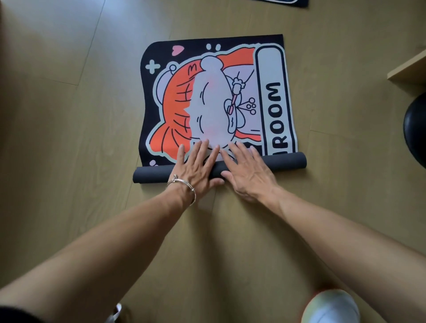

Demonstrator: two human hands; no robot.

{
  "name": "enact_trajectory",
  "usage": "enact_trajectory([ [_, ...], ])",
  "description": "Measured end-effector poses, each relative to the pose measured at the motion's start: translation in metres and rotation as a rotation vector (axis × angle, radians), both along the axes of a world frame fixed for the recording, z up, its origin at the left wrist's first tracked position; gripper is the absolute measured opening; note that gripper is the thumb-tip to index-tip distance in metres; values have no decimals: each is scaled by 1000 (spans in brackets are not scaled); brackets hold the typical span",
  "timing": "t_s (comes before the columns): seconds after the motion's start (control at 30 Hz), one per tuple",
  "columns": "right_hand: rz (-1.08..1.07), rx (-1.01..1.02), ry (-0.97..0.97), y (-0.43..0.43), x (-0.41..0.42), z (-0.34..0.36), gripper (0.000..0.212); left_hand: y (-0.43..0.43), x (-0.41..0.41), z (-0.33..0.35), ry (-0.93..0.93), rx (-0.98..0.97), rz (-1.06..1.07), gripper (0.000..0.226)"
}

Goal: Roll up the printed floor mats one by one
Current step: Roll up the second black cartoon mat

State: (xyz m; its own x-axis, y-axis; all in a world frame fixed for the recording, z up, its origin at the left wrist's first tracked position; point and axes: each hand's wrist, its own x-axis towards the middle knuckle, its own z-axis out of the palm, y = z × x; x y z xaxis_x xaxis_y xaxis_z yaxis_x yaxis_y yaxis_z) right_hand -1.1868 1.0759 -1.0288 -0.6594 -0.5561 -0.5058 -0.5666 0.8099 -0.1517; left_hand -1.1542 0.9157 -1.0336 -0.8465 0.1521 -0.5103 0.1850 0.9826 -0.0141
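Observation:
A printed floor mat point(214, 92) with a black border, an orange-and-white cartoon figure and the letters "ROOM" lies on the wooden floor. Its near end is wound into a dark grey roll point(152, 175) that runs from left to right. My left hand point(196, 168) lies flat over the middle of the roll, fingers straight and reaching onto the printed face. My right hand point(246, 170) presses down beside it in the same way, palm on the roll. A bracelet circles my left wrist.
The corner of another dark mat point(290, 2) shows at the top edge. A wooden board edge point(408, 66) and a black round seat point(415, 129) stand at the right. A white shoe point(329, 306) is at the bottom right.

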Motion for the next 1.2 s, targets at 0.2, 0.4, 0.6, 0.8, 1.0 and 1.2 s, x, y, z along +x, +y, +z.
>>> enact_trajectory([
  [0.2,-22,-1,-7,-8,-27,-3,59,4,11,0,42,0,4,76],
  [0.4,-61,-10,24,-15,-38,-4,59,2,-7,-8,8,-29,14,80],
  [0.6,4,-9,106,4,-29,0,63,-5,-29,-11,-19,-2,7,83],
  [0.8,19,10,88,7,-36,-4,59,-10,-38,-7,-5,-13,3,84],
  [1.0,-60,-7,64,-5,-70,-3,53,-10,-31,-2,246,-19,-27,76],
  [1.2,-188,-30,149,-18,-72,-3,49,-6,-38,-7,90,14,79,76],
])
